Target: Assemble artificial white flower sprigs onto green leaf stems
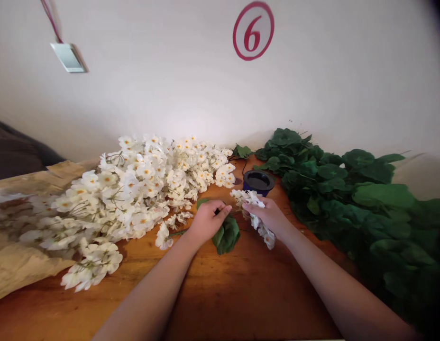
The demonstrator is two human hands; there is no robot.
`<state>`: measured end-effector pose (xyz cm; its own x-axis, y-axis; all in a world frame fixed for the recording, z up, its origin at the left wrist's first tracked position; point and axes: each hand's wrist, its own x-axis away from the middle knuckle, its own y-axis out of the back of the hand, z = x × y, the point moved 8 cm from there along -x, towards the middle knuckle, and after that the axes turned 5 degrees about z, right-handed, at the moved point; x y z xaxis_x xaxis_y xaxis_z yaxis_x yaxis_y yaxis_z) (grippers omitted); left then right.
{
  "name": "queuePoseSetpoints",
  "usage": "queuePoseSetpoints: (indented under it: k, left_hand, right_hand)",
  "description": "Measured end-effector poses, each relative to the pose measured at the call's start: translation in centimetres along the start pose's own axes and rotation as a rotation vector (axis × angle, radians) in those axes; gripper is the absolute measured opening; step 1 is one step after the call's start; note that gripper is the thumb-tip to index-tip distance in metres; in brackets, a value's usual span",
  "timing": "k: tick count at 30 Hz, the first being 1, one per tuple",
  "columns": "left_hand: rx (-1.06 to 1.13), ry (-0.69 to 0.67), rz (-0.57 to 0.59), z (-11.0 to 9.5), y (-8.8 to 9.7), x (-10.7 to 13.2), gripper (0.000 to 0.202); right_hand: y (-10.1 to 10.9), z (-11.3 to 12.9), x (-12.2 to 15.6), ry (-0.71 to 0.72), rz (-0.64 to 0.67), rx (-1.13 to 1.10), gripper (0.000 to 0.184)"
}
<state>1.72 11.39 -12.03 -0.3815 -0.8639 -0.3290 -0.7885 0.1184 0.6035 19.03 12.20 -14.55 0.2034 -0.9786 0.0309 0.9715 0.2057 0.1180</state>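
My left hand [207, 221] and my right hand [265, 215] meet above the middle of the wooden table [220, 298]. The left hand closes on a sprig of artificial green leaves [226, 235], whose leaves hang below and beside the fingers. The right hand grips a short sprig of white blossoms [257, 215] that droops down past the palm. The two sprigs seem to touch near the fingertips, though the stems are partly hidden. Behind the hands stands a dark blue cup [258, 182] with a black inside.
A large heap of white artificial flowers [142, 189] lies to the left on brown wrapping paper [24, 270]. A heap of green leafy stems [344, 199] fills the right side. The table's far end meets a white wall [163, 80] bearing a red circled 6 [253, 31].
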Motion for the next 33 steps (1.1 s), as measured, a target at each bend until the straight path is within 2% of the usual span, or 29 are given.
queuePoseSetpoints:
  k: [5, 8, 10, 12, 15, 17, 18, 22, 25, 29, 33]
  left_hand:
    - [-0.138, 0.088, -0.291, 0.6, 4.7, 0.3, 0.035]
    - [-0.389, 0.072, -0.443, -0.2, 7.4, 0.9, 0.029]
    - [-0.585, 0.109, -0.520, -0.5, 8.7, 1.4, 0.025]
    - [-0.729, 0.234, -0.504, 0.1, 9.4, 1.6, 0.027]
    - [-0.766, 0.458, -0.301, 2.5, 9.2, 1.5, 0.028]
    - [-0.704, 0.513, -0.258, 3.3, 9.3, 1.6, 0.030]
    - [-0.649, 0.509, -0.298, 3.3, 9.6, 1.8, 0.029]
    - [-0.243, 0.343, -0.601, 1.8, 11.3, 2.5, 0.030]
    - [0.083, 0.205, -0.746, 0.7, 11.9, 2.9, 0.030]
    - [0.436, 0.167, -0.793, 1.1, 11.3, 2.8, 0.031]
    - [0.770, 0.166, -0.879, 2.9, 11.0, 2.6, 0.032]
  right_hand:
    - [1.0, 0.6, 0.2, 0.056, -0.124, 0.111, 0.040]
    - [1.5, 1.5, 0.6, 0.112, -0.226, 0.194, 0.040]
    - [1.8, 2.0, 1.0, 0.125, -0.279, 0.212, 0.040]
    - [1.9, 2.5, 1.5, 0.151, -0.321, 0.222, 0.039]
    - [2.1, 3.1, 1.9, 0.199, -0.375, 0.232, 0.036]
    - [2.3, 3.1, 2.0, 0.206, -0.399, 0.209, 0.034]
    - [2.4, 3.1, 2.0, 0.210, -0.414, 0.188, 0.032]
    - [3.3, 3.3, 2.3, 0.272, -0.501, 0.049, 0.027]
    - [3.7, 3.6, 2.8, 0.336, -0.551, -0.019, 0.027]
    - [3.3, 4.7, 4.0, 0.399, -0.583, 0.050, 0.027]
    - [2.3, 5.2, 4.4, 0.387, -0.539, 0.073, 0.024]
